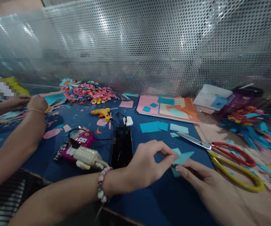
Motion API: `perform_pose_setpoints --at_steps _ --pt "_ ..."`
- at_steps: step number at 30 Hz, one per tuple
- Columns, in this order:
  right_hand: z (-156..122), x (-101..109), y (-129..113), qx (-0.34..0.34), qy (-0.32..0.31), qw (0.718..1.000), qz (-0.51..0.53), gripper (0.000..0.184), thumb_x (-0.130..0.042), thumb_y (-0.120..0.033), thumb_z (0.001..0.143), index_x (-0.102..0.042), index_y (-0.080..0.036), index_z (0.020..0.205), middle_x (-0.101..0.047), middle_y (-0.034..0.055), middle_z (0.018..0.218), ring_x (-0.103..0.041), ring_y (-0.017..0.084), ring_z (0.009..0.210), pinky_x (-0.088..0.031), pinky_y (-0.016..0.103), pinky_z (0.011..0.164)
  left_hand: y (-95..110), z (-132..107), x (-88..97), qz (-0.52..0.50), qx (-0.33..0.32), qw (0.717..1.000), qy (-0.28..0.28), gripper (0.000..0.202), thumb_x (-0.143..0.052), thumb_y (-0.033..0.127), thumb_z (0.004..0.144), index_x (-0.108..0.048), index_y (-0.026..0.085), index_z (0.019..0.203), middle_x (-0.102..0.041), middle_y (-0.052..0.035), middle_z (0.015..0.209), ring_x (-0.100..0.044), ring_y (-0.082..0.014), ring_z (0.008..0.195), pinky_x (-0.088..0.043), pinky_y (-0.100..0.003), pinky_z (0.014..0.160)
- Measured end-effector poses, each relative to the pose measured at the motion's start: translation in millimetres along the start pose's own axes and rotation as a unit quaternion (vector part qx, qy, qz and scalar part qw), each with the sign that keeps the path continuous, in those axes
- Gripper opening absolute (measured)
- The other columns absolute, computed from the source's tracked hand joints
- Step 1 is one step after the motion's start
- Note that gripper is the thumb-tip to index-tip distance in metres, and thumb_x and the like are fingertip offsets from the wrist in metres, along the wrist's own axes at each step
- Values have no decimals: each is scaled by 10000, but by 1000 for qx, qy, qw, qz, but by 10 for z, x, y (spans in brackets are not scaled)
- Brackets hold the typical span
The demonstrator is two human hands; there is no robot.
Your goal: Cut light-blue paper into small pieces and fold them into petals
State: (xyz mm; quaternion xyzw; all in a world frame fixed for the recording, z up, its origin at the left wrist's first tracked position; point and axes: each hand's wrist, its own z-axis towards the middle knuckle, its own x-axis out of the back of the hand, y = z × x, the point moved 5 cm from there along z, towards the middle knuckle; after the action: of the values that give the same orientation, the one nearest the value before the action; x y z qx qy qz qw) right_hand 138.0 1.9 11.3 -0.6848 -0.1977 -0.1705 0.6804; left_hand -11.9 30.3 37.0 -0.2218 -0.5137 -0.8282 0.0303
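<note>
A folded piece of light turquoise paper (183, 158) is pinched between both my hands above the blue table. My left hand (147, 161), with a beaded bracelet at the wrist, grips its left edge between thumb and forefinger. From the right, my right hand (198, 179) holds the lower part between thumb and fingers. Large scissors (206, 146) with one red and one yellow handle lie partly spread just beyond my right hand. Blue paper pieces (150, 126) and a pale blue strip (179, 128) rest on the table behind the hands.
A black phone (122, 147), white earphone case (127, 121), yellow glue gun (102, 113) and purple device (85, 142) lie to the left. Coloured sheets (147, 106) and a pink paper pile (85, 92) sit near the perforated metal wall (135, 40). Another person's hands (37, 103) work at far left.
</note>
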Motion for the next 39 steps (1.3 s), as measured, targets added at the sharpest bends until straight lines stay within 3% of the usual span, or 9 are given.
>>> perform_pose_setpoints --at_steps 6,14,19,25,31,39 --pt "-15 30 -47 13 60 998 33 264 -655 -467 690 -628 -218 606 -563 -19 615 -473 123 571 -403 193 545 41 29 30 -6 -62 998 16 108 -605 227 811 -672 154 769 -706 -26 768 -630 -132 722 -469 -227 685" --pt "-90 34 -154 34 74 996 23 283 -624 -472 716 -590 -218 594 -649 14 747 -609 185 740 -492 225 683 90 -3 40 -7 -71 997 12 88 -599 218 808 -664 166 782 -693 -13 763 -618 -128 731 -467 -229 695" --pt "-114 14 -203 45 83 996 -2 273 -575 -452 741 -590 -236 574 -580 2 562 -610 189 681 -508 233 667 87 -28 42 -6 -87 996 11 98 -588 222 816 -658 157 793 -687 -21 768 -616 -129 733 -472 -233 696" --pt "-129 -4 -177 70 75 995 -4 258 -559 -457 759 -620 -240 635 -619 10 646 -590 173 624 -497 235 592 151 -106 102 -25 -142 989 32 112 -588 200 818 -649 120 770 -684 -40 757 -609 -117 709 -469 -217 700" --pt "-108 -41 -48 55 15 997 -59 336 -521 -503 810 -596 -221 644 -602 7 663 -558 152 645 -472 217 614 128 -115 124 -15 -87 996 -5 99 -576 189 809 -639 121 775 -663 -38 736 -600 -123 705 -462 -222 675" --pt "-152 -157 -59 64 -31 993 -99 335 -524 -511 825 -596 -219 678 -599 -5 710 -558 148 692 -473 216 688 42 -163 110 -80 -44 995 -29 183 -612 209 785 -640 122 943 -663 -37 801 -607 -118 742 -487 -212 709"
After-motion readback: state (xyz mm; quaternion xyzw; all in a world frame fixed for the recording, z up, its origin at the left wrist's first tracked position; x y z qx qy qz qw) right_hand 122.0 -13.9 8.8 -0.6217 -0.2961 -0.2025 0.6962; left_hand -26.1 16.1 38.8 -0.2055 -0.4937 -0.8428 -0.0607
